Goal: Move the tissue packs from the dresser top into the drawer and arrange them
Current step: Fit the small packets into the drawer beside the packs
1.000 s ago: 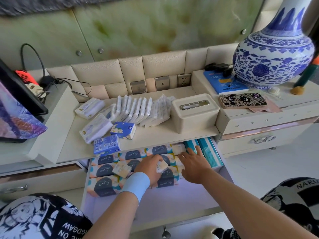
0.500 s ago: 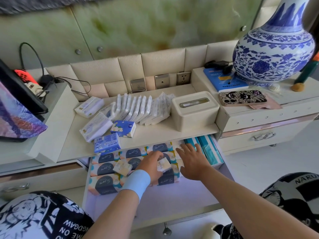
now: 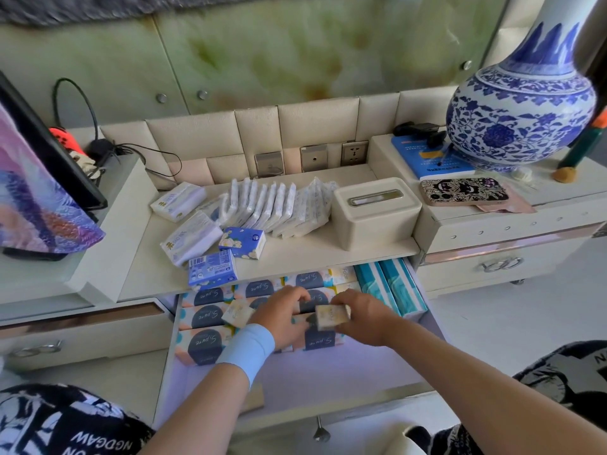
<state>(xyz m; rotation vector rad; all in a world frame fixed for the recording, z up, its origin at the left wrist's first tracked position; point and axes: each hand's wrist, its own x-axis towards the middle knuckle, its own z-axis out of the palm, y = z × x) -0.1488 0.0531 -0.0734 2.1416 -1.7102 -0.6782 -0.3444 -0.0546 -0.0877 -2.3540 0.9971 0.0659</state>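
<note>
Both forearms reach forward and down from the bottom of the view into the open drawer [image 3: 371, 372], converging over the packs laid inside it. The left hand [image 3: 285, 315], with a pale blue band [image 3: 247, 348] around its wrist, lies palm down on the printed tissue packs [image 3: 206, 315], fingers curled and pressing on them; whether it grips anything I cannot tell. The right hand [image 3: 363, 318] comes in from the right with the wrist bent inward, thumb and fingers pinched closed on a small cream tissue pack [image 3: 331, 317] held just above the row, touching the left hand's fingertips. A second small cream pack [image 3: 237, 315] lies tilted on the printed packs just left of the left hand.

Inside the drawer, the printed packs with dark oval labels fill the back and middle in 3 rows, and 2 teal packs [image 3: 391, 289] stand along the right wall. The front part of the drawer floor is bare.

On the counter [image 3: 315, 247] above, more packs wait: a leaning row of white packs [image 3: 272, 208] in the middle, 2 larger white packs [image 3: 190, 236] to the left, and 2 blue floral packs [image 3: 242, 242] near the front edge. A cream tissue box [image 3: 377, 213] sits to their right.
</note>
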